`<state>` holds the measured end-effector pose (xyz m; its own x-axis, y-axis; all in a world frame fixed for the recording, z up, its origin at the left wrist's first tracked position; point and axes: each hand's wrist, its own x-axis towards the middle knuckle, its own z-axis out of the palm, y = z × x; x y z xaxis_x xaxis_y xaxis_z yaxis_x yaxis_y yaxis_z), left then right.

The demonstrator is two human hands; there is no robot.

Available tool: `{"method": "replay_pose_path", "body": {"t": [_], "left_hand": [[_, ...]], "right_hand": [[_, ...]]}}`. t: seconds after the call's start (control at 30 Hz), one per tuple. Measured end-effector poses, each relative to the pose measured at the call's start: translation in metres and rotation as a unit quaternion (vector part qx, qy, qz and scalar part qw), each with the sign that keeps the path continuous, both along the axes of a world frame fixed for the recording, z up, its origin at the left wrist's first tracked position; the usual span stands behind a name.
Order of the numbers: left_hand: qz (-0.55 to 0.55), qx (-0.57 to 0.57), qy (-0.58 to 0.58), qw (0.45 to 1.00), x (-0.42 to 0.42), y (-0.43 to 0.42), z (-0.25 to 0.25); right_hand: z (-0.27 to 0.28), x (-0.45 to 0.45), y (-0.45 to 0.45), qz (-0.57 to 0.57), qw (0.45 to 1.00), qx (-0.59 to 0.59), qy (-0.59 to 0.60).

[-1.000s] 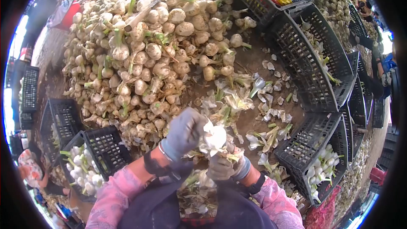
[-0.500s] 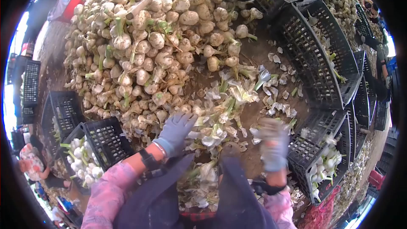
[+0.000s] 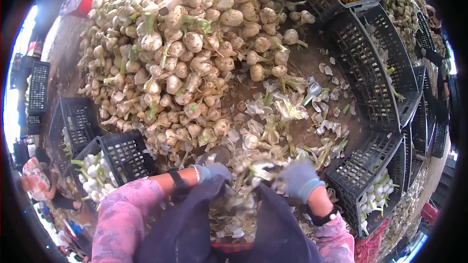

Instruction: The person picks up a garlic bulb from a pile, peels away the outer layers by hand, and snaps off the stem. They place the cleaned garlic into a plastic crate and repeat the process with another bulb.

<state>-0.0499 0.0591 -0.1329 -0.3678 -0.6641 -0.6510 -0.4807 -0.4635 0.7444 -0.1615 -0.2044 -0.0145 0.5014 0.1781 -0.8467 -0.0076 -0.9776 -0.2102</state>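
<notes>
Head cam: blurry husks [image 3: 261, 171] are showing on my side of the garlic pile [image 3: 183, 70], long axis smearing out, with my right hand [image 3: 299, 178] sitting closer than my left hand [image 3: 215, 171]. Both are blurring, so can't tell if they're gripping or open.

left-edge glare, blurred right hand [image 3: 300, 179]

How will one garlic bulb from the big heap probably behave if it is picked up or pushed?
The garlic bulb looks rounded, so it may roll, though its stem would probably make it swerve or stop. Its outer skin may flake, judging by the papery husks on the ground. Neighbours might slide too, since the bulbs lie piled against each other.
</notes>
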Motion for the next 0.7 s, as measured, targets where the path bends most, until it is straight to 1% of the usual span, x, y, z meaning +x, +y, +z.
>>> {"method": "replay_pose_path", "body": {"t": [0.03, 0.07, 0.1, 0.13, 0.17, 0.23, 0.27, 0.33, 0.37, 0.47, 0.5, 0.6, 0.63, 0.67, 0.7], "left_hand": [[0.056, 0.007, -0.059, 0.997, 0.008, -0.001, 0.005], [0.105, -0.075, -0.086, 0.988, 0.014, 0.003, 0.007], [0.151, -0.155, -0.113, 0.970, 0.021, 0.008, 0.009], [0.197, -0.233, -0.139, 0.942, 0.028, 0.011, 0.012], [0.197, -0.243, -0.197, 0.929, 0.036, 0.009, 0.025], [0.194, -0.261, -0.311, 0.893, 0.055, 0.003, 0.061], [0.236, -0.195, -0.291, 0.906, 0.063, 0.001, 0.069], [0.316, -0.066, -0.247, 0.914, 0.078, -0.005, 0.080], [0.364, -0.106, -0.233, 0.895, 0.082, -0.007, 0.085], [0.417, -0.197, -0.234, 0.856, 0.080, -0.015, 0.079], [0.405, -0.156, -0.191, 0.880, 0.082, -0.020, 0.088], [0.433, -0.103, -0.076, 0.892, 0.070, -0.026, 0.079], [0.509, -0.119, -0.010, 0.852, 0.058, -0.030, 0.073], [0.528, -0.111, 0.024, 0.841, 0.054, -0.033, 0.069], [0.546, -0.102, 0.058, 0.830, 0.052, -0.040, 0.077]], "right_hand": [[-0.005, 0.007, -0.002, -0.044, 0.989, 0.009, -0.142], [-0.019, 0.011, -0.003, -0.088, 0.955, 0.018, -0.282], [-0.033, 0.018, -0.003, -0.130, 0.899, 0.028, -0.417], [-0.047, 0.036, 0.006, -0.139, 0.927, 0.028, -0.348], [-0.062, 0.053, 0.022, -0.148, 0.949, 0.029, -0.278], [-0.103, 0.062, 0.052, -0.121, 0.950, -0.003, -0.289], [-0.113, 0.062, 0.061, -0.108, 0.950, -0.018, -0.294], [-0.113, 0.055, 0.067, -0.090, 0.931, -0.002, -0.355], [-0.112, 0.051, 0.069, -0.080, 0.919, 0.005, -0.385], [-0.114, 0.041, 0.058, -0.117, 0.945, 0.040, -0.301], [-0.117, 0.037, 0.053, -0.136, 0.930, 0.063, -0.334], [-0.066, 0.057, 0.045, -0.228, 0.893, 0.043, -0.385], [-0.053, 0.058, 0.047, -0.228, 0.860, 0.045, -0.455], [-0.041, 0.062, 0.049, -0.179, 0.854, 0.040, -0.487], [-0.031, 0.068, 0.053, -0.132, 0.844, 0.034, -0.518]]}}
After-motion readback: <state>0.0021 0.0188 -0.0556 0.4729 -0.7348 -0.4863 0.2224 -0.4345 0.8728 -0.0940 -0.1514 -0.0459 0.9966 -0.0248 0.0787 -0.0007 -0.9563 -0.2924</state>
